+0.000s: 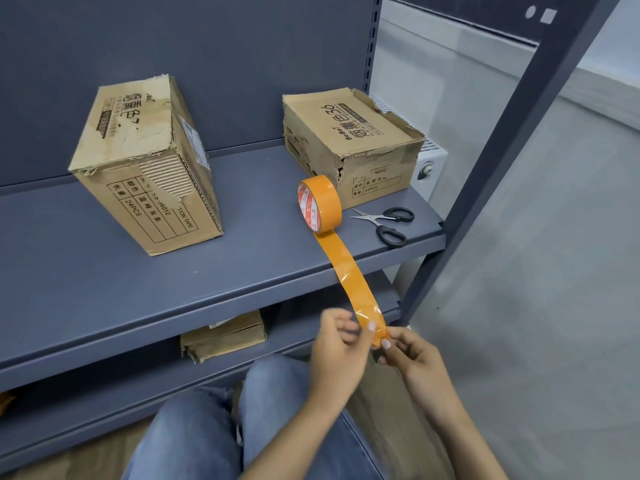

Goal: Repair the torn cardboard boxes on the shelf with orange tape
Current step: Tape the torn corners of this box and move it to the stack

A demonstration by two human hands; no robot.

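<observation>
A roll of orange tape (320, 203) stands on edge on the blue-grey shelf (242, 271), just left of the smaller torn cardboard box (349, 140). A long strip of tape (349, 275) runs from the roll over the shelf's front edge down to my hands. My left hand (341, 351) and my right hand (412, 355) both pinch the strip's free end in front of the shelf. A taller torn cardboard box (145, 161) stands at the shelf's left, its front corner ripped with corrugation showing.
Black-handled scissors (389, 221) lie open on the shelf's right end, beside the smaller box. A flattened cardboard box (225, 336) sits on the lower shelf. The shelf's upright post (502, 150) slants at the right. My knees in jeans (242, 427) are below.
</observation>
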